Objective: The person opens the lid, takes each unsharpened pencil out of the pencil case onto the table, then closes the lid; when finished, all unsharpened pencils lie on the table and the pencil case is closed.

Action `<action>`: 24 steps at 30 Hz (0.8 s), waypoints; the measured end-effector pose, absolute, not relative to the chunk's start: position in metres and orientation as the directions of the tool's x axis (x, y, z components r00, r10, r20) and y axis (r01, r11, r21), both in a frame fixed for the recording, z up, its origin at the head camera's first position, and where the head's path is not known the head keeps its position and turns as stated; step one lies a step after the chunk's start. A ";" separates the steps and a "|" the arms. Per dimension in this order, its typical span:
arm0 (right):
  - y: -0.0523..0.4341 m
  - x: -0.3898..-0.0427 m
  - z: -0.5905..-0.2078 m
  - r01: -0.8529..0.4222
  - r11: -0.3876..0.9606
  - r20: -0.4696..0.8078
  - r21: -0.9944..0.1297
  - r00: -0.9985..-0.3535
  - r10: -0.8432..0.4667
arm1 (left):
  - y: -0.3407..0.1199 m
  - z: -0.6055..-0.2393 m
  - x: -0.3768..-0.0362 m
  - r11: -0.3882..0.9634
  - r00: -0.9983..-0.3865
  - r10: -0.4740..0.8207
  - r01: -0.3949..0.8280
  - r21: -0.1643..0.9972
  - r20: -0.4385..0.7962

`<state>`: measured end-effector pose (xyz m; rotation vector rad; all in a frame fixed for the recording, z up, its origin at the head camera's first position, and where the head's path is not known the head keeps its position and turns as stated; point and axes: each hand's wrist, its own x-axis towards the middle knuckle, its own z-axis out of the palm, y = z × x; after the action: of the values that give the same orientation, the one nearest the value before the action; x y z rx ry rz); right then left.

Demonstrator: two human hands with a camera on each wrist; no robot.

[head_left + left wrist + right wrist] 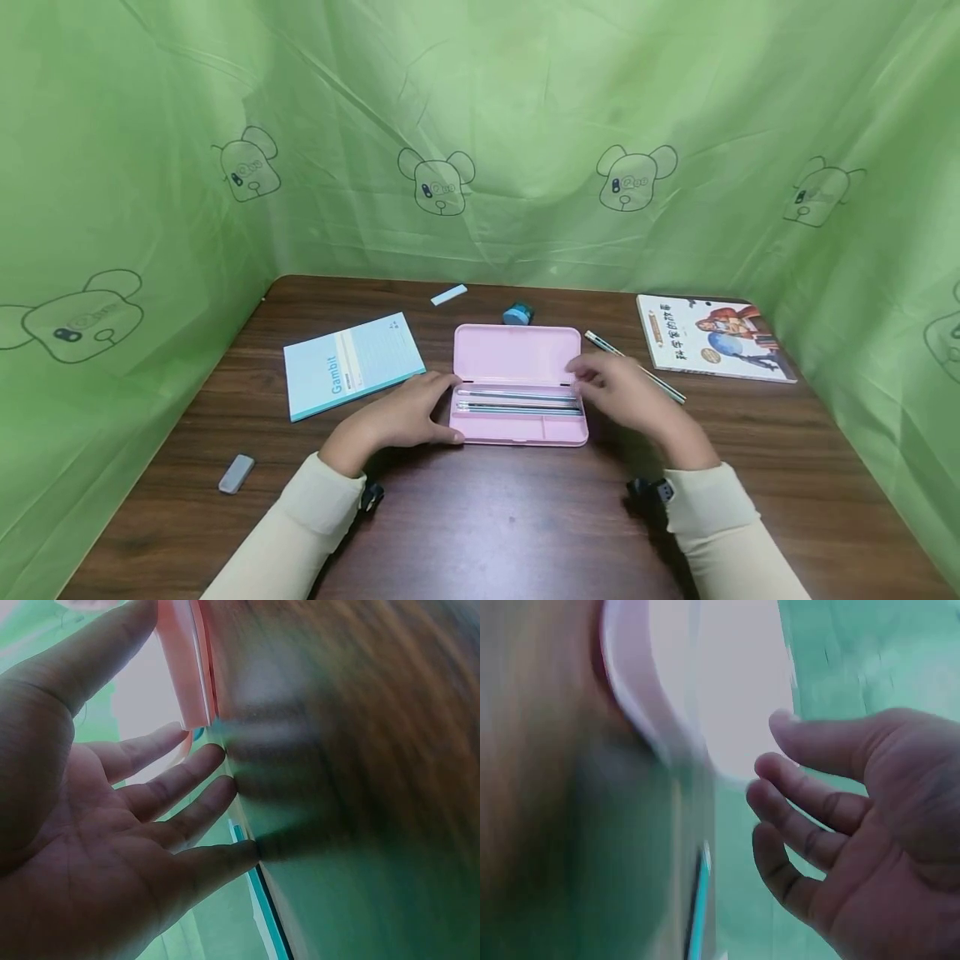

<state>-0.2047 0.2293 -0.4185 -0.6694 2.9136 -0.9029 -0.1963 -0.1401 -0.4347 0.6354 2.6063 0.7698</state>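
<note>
A pink pencil case (519,429) lies with its lid (517,354) raised, several pencils (517,402) in its long compartment. At its left end is my left hand (405,412), thumb by the front corner and index fingertip near the hinge. The left wrist view shows those fingers (202,761) spread and nearly straight beside the case's side. My right hand (622,387), slightly blurred, is at the right edge of the lid. Its fingers (810,847) bend loosely with nothing between them in the right wrist view. A lone pencil (600,342) runs partly behind the right hand.
A light blue notebook (352,367) lies left of the case, with a grey eraser-like block (237,474) nearer me. Behind are a pale blue strip (449,294) and a small teal round item (518,313). An illustrated book (716,337) lies back right. Green curtain (525,100) surrounds the table (495,533).
</note>
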 end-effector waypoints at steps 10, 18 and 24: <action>0.190 -0.195 -0.432 -0.465 0.791 -0.025 -0.398 -0.856 -0.516 | -0.140 -0.436 -0.197 0.750 -0.839 0.510 0.325 0.576 -0.190; 0.189 -0.196 -0.434 -0.507 0.765 0.004 -0.398 -0.834 -0.551 | -0.139 -0.435 -0.196 0.748 -0.839 0.511 0.328 0.577 -0.186; 0.188 -0.195 -0.435 -0.544 0.740 0.030 -0.396 -0.813 -0.582 | -0.138 -0.434 -0.195 0.749 -0.839 0.510 0.324 0.577 -0.191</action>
<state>-0.1947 0.1881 -0.4346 -0.9215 2.8405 -0.6005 -0.1950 -0.1383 -0.4340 0.6442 2.6112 0.7719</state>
